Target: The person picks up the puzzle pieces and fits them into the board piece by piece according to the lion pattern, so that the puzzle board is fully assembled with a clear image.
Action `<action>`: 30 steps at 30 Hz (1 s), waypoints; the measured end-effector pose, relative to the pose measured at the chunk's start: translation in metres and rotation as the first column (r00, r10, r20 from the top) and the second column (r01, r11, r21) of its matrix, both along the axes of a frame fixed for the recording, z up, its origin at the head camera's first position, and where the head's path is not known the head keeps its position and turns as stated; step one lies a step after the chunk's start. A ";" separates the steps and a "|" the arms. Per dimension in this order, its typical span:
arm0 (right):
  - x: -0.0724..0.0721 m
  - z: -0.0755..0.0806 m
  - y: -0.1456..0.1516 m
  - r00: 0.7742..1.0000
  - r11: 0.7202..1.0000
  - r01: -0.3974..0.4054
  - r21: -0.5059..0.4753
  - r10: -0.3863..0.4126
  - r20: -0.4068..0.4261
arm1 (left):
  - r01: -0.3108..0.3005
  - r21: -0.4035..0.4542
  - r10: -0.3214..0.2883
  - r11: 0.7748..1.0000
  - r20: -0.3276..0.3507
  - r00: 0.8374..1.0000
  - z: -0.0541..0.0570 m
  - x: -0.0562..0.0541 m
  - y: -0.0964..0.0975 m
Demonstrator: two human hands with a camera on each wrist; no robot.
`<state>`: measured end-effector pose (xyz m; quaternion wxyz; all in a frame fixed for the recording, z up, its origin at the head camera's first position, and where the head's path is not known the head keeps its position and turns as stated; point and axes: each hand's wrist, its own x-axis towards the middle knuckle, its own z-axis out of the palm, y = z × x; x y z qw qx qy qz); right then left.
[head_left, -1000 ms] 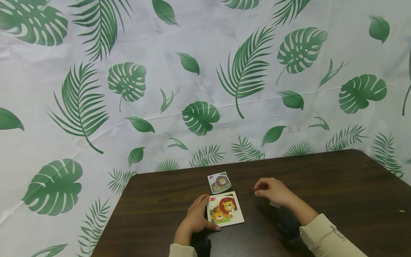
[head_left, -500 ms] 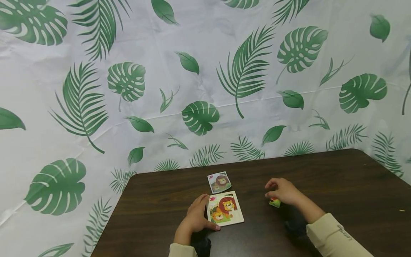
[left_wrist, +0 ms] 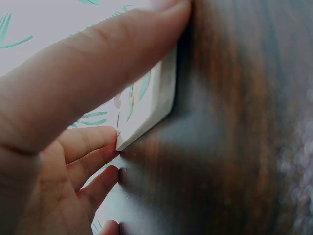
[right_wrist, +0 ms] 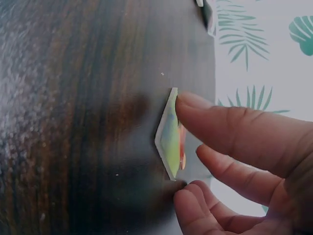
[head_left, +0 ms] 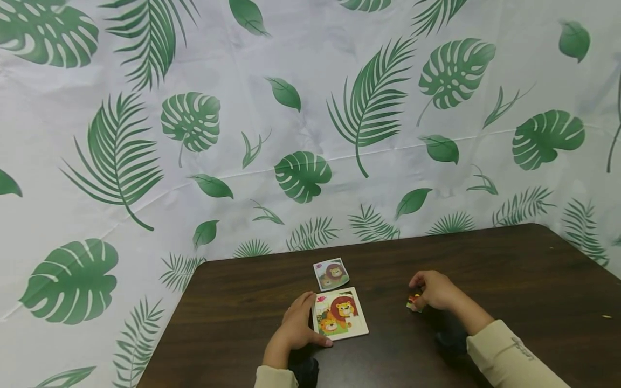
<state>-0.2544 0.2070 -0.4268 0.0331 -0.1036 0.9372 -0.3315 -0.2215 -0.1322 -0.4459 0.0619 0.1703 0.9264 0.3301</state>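
Observation:
A wooden puzzle board (head_left: 358,326) with a lion picture lies on the dark table, a pale gap at its lower right. My left hand (head_left: 297,326) holds the board at its left side, the thumb along the near edge and fingertips at the far left corner, as the left wrist view also shows. To the right, a small colourful puzzle piece (right_wrist: 170,142) lies flat on the table. My right hand (head_left: 434,291) is over it; the thumb touches or nearly touches the piece while the other fingers stand apart from it, loosely bent.
Just behind the board lies a small picture card (head_left: 332,274) with the same lion scene. The brown table (head_left: 242,302) ends at a white cloth (head_left: 233,108) printed with green leaves.
My right hand has moved right, uncovering the puzzle piece, and its thumb has come down to the piece. My left hand and the board have stayed in place.

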 end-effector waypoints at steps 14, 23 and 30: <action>0.001 0.001 -0.003 0.998 0.993 0.065 0.094 -0.064 -0.019 | -0.002 0.000 0.002 1.000 -0.004 1.000 0.001 0.000 0.000; 0.003 0.004 -0.005 0.993 0.983 0.115 0.142 -0.116 -0.001 | -0.002 0.002 0.002 1.000 0.003 1.000 0.001 0.001 0.000; 0.003 0.005 -0.005 0.991 0.982 0.123 0.145 -0.128 0.024 | -0.005 0.003 0.005 1.000 0.003 1.000 0.000 0.001 0.000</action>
